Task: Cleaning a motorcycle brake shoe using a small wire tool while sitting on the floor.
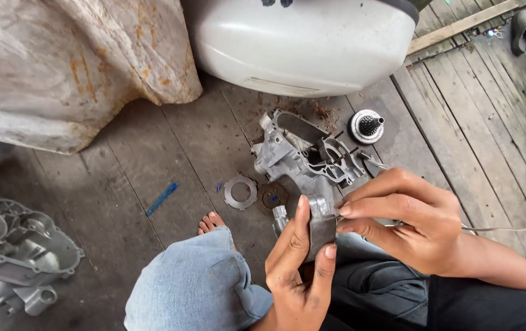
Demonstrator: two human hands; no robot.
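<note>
Grey cast-metal engine casing stands on the plank floor, its near end over my knees. My left hand is clamped around that end; my right hand pinches a thin wire against it. Left of the casing lie two flat discs, behind it a splined hub.

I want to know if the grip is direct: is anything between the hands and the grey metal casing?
Nothing visible. The left hand grips the metal casing at its near end; the right hand pinches a thin wire against it.
</note>
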